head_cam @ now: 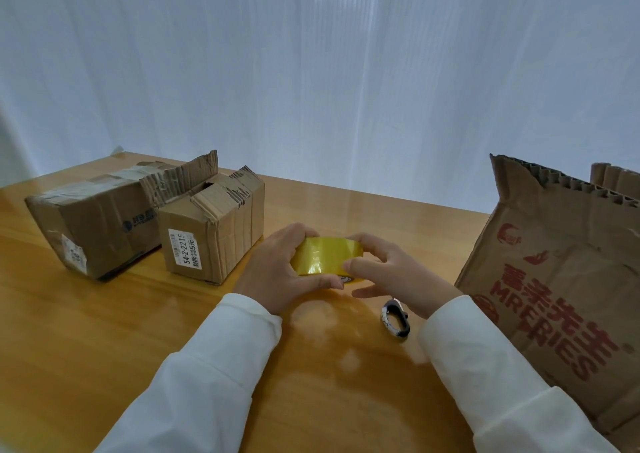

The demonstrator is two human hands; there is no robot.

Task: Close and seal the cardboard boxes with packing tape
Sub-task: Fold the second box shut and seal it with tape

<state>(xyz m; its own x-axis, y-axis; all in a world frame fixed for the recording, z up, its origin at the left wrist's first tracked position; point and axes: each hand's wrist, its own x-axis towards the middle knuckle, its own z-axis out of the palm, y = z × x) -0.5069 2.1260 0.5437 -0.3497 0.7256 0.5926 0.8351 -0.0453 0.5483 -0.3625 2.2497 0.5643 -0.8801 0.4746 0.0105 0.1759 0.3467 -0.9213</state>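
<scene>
Head view showed us holding the roll of yellow packing tape (pixel 325 256) between both hands, just above the wooden bench (pixel 104 331). We take the roll as our landmark. Our left hand (pixel 277 269) gripped its left side, fingers curled over the top and thumb along the lower edge. Our right hand (pixel 391 272) gripped its right side, thumb (pixel 360 266) laid on the outer face, the other fingers partly spread beneath. Both hands were clamped on the roll; neither was free.

The roll's axis ran roughly left to right, from one palm to the other, so its taped face looked up at us. We judged that we were hunting for the loose end, and the right thumb sat nearest the likely spot; we could not see the end itself.

Left of the roll stood a small cardboard box (pixel 211 227) with a white label, its torn flaps half raised and unsealed. Beyond that, further left and touching it, lay a larger taped box (pixel 90 224). Right of the roll a big printed carton (pixel 554 296) stood open, one flap upright. Just below and right of the roll, beside our right wrist, lay a small dark cutter-like tool (pixel 396 319), though its kind was unclear.

The small box was nearer our left hand, so taping probably had to start leftward.
</scene>
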